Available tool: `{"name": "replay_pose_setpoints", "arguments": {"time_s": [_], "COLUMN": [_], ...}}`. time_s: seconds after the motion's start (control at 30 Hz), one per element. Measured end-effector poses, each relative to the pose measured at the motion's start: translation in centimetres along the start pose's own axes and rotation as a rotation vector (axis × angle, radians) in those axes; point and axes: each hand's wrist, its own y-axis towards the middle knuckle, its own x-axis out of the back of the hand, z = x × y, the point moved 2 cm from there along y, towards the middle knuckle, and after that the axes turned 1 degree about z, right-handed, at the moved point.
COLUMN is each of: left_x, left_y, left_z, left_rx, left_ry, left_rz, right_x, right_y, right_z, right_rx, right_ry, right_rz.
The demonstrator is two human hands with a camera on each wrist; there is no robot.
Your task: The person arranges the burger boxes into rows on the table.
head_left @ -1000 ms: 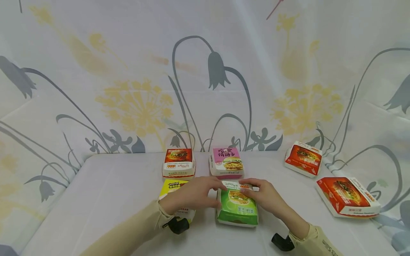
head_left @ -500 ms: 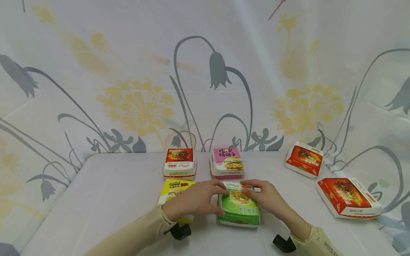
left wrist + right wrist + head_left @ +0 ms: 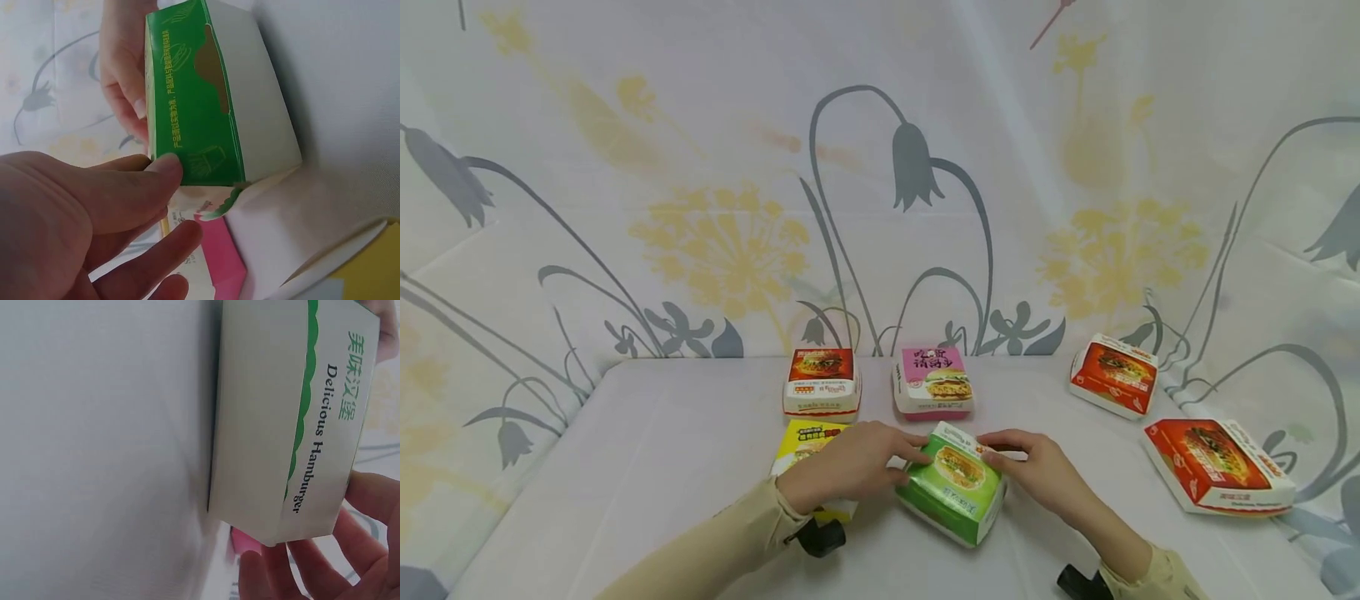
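The left hand and right hand pinch the green box at its edges; a wide strip of table separates it from two red boxes at right.

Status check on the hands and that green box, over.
Left hand, right hand: both on green box. Box askew. Pink box just beyond; yellow box partly hidden by left hand.

White floral backdrop, grey bellflowers, yellow blossoms, pale table below

Grn/wht box, pnk box, yel box, red boxes, gry/yel floral-print backdrop
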Motion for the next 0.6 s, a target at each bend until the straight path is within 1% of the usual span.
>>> {"name": "replay_pose_setpoints", "arguments": {"time_s": [0.1, 0.27, 0.33, 0.47, 0.6], "left_x": [-0.03, 0.00, -0.04, -0.27, -0.52], "left_y": [0.03, 0.07, 0.12, 0.27, 0.45], "left_z": [-0.04, -0.23, -0.29, -0.37, -0.53], "left_rx": [0.005, 0.015, 0.013, 0.015, 0.027], "left_ry": [0.007, 0.001, 0.005, 0.005, -0.012], "left_rz": [-0.001, 0.007, 0.016, 0.035, 0.047], "right_x": [-0.02, -0.02, -0.01, -0.02, 0.05], "right_y": [-0.09, -0.29, -0.35, -0.41, -0.54], "right_z": [-0.23, -0.23, -0.20, -0.29, -0.43], "right_rx": [0.005, 0.035, 0.040, 0.023, 0.004], "right_ry": [0.039, 0.082, 0.080, 0.070, 0.053], "right_rz": [-0.002, 0.027, 0.044, 0.062, 0.057]}}
